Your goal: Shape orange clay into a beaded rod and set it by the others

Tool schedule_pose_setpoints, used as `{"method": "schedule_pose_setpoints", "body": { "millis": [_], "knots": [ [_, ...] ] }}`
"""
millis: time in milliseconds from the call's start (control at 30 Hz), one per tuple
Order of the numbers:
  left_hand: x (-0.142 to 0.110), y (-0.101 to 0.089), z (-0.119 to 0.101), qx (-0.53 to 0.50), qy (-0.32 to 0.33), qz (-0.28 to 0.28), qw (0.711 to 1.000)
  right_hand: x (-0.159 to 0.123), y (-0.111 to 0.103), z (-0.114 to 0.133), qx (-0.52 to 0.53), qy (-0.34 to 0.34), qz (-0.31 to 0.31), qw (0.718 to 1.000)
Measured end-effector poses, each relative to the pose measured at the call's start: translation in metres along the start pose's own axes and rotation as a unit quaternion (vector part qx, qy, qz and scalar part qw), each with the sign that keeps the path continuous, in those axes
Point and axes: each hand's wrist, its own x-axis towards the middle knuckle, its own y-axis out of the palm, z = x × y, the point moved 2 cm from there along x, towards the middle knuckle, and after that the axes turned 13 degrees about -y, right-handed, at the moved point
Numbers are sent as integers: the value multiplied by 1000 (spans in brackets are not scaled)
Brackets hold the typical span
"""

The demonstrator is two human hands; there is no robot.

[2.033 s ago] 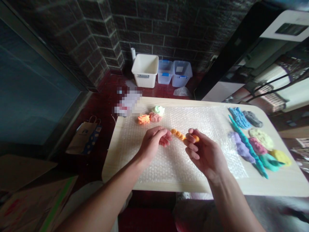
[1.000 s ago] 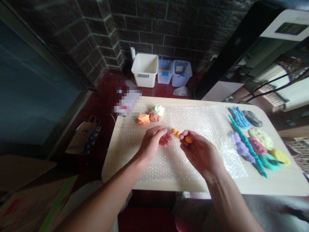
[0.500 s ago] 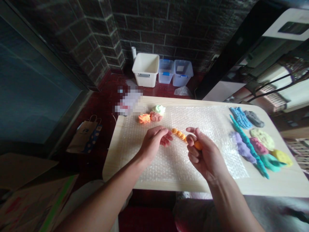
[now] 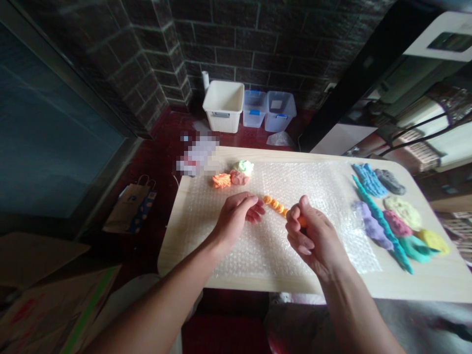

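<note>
A short rope of orange clay (image 4: pixel 275 204), pinched into bumps, stretches between my two hands above a sheet of bubble wrap (image 4: pixel 280 216) on a pale wooden table (image 4: pixel 424 282). My left hand (image 4: pixel 236 216) has its fingers curled on the rope's left end. My right hand (image 4: pixel 309 236) is closed round the right end, where a lump of the orange clay shows between thumb and fingers.
Small orange (image 4: pixel 221 181), pink (image 4: pixel 239 177) and pale green (image 4: pixel 244 166) clay pieces lie at the table's far left. Several coloured clay strips and lumps (image 4: pixel 387 216) lie at the right. A white bin (image 4: pixel 223 107) and two clear boxes (image 4: pixel 271 110) stand on the floor beyond; a paper bag (image 4: pixel 131 206) leans at the left.
My right hand moved in toward the left hand, then out again, and now closes more tightly over the orange lump. My left hand has stayed in place.
</note>
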Motion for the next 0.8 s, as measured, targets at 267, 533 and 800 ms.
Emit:
{"method": "schedule_pose_setpoints", "body": {
  "millis": [267,533,800],
  "knots": [
    [-1,1,-1,7,-3,-6,1000,-2,-1,1,60,28,-5,998],
    [0,0,2,13,1,-2,1000,-5,10,0,-68,-80,11,994],
    [1,0,2,11,-4,-9,1000,-4,1,1,7,-38,-44,998]
  ]
}}
